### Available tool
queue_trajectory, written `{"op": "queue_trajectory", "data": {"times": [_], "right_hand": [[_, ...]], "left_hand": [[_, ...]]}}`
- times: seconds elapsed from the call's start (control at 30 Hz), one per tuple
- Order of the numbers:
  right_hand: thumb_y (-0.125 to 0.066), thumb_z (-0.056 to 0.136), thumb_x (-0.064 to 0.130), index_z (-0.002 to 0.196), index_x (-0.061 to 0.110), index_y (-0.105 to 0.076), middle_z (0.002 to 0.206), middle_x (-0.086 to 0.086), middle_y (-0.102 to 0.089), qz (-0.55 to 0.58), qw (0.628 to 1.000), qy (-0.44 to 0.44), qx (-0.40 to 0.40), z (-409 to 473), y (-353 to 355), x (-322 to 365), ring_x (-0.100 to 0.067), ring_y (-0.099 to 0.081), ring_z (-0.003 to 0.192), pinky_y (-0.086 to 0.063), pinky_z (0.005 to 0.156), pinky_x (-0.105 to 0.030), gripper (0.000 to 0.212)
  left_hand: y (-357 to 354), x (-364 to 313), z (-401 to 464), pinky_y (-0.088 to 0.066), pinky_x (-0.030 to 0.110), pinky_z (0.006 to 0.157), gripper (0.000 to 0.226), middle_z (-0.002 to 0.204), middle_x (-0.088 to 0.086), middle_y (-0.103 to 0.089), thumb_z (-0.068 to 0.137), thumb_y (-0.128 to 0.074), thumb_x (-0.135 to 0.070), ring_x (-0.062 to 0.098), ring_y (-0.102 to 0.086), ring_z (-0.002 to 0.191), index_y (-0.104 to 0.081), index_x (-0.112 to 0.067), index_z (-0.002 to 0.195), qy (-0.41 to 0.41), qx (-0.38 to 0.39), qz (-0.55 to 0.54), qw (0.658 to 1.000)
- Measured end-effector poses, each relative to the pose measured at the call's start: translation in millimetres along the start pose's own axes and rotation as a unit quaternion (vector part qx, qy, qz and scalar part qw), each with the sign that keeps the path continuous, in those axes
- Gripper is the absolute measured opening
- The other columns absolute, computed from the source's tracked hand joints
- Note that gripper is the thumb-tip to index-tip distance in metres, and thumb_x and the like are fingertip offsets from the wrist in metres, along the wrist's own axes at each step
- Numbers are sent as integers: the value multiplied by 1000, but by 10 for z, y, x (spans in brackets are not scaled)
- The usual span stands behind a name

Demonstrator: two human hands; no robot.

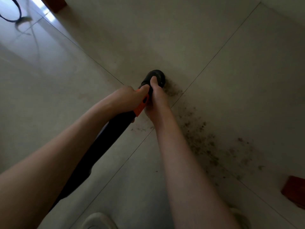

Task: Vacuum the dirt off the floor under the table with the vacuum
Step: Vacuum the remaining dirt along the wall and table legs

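A black vacuum tube (105,139) with an orange collar (141,106) runs from lower left up to a round black nozzle (156,76) that points down at the pale tiled floor. My left hand (127,98) grips the tube at the orange collar. Just ahead of it, my right hand (156,98) grips the nozzle end, thumb on top. A band of dark dirt crumbs (203,141) stretches from the nozzle's right side down toward the lower right.
A reddish-brown wooden table leg (295,190) stands at the lower right and another (56,4) at the top left. A dark cable loop (18,15) lies on the floor at the far top left. Pale slippers (99,220) show at the bottom edge.
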State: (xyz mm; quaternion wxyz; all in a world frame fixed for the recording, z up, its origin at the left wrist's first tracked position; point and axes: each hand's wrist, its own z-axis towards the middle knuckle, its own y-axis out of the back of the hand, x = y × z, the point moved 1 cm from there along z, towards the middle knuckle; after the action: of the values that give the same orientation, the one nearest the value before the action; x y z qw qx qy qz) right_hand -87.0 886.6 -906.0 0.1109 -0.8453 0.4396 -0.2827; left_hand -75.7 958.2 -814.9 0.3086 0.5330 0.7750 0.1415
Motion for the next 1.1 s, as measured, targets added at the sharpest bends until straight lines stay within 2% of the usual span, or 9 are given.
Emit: {"op": "queue_trajectory", "data": {"times": [0.17, 0.23, 0.33, 0.43, 0.53, 0.63, 0.77, 0.93, 1.1], "right_hand": [[-54, 94, 40, 129, -1, -47, 121, -16, -61, 13, 1000, 23, -16, 14, 8, 173, -26, -62, 97, -52, 86, -34, 55], [-54, 94, 42, 132, -2, -45, 123, -17, -60, 10, 999, 26, -16, 22, -36, 212, -26, -62, 101, -53, 87, -35, 59], [-50, 96, 44, 134, -1, -45, 125, -16, -59, -15, 1000, 19, -10, 8, -113, 207, -27, -60, 112, -49, 96, -36, 60], [-50, 96, 40, 129, 0, -48, 123, -15, -60, -25, 1000, 2, -6, -72, -178, 72, -25, -59, 112, -49, 87, -30, 52], [-49, 97, 39, 127, -1, -50, 123, -15, -61, -28, 998, -39, 27, -128, -255, -131, -24, -60, 109, -48, 81, -26, 50], [-50, 96, 39, 130, 1, -47, 125, -15, -59, -21, 997, -58, 45, -103, -337, -167, -24, -60, 111, -48, 81, -26, 50], [-53, 94, 45, 133, 2, -47, 124, -14, -61, -5, 999, -41, 30, 48, -414, -68, -24, -62, 103, -51, 81, -30, 58], [-50, 93, 49, 133, 2, -48, 123, -14, -61, 4, 1000, -24, 19, 152, -268, 35, -26, -62, 107, -52, 87, -35, 62], [-51, 94, 47, 122, 1, -54, 116, -14, -64, -25, 999, -15, 16, 6, -161, -163, -24, -63, 101, -51, 89, -33, 54]], "left_hand": [[0, -125, 94, -45, 16, 36, 60, 56, 12, -60, 95, -31, -54, 16, -55, 34, -55, -2, 76, -21, -15, 14, 1000], [18, -157, 132, -47, 19, 40, 60, 58, 13, -59, 95, -31, -54, 19, -57, 39, -55, -2, 76, -23, -18, 6, 1000], [55, -117, 154, -49, 22, 45, 59, 60, 13, -59, 95, -32, -55, 21, -57, 44, -55, -3, 77, -10, -24, -1, 1000], [91, 61, 106, -51, 25, 51, 60, 67, 14, -62, 94, -34, -57, 22, -58, 48, -57, -3, 81, 19, -26, -7, 999], [148, 258, 41, -48, 24, 47, 61, 67, 14, -64, 94, -32, -58, 20, -59, 44, -57, -4, 79, 46, -31, 25, 998], [229, 302, 30, -43, 23, 45, 61, 66, 14, -64, 94, -31, -59, 19, -59, 43, -55, -4, 79, 57, -43, 32, 997], [270, 154, 90, -46, 24, 47, 58, 66, 14, -64, 94, -34, -57, 20, -60, 46, -56, -4, 82, 44, -46, 16, 998], [146, -20, 140, -49, 23, 47, 59, 61, 12, -60, 95, -34, -54, 20, -58, 43, -58, -3, 81, 21, -37, -3, 999], [61, 187, 35, -48, 23, 45, 60, 64, 13, -62, 95, -33, -54, 20, -58, 42, -58, -2, 83, 32, -22, 1, 999]]}}
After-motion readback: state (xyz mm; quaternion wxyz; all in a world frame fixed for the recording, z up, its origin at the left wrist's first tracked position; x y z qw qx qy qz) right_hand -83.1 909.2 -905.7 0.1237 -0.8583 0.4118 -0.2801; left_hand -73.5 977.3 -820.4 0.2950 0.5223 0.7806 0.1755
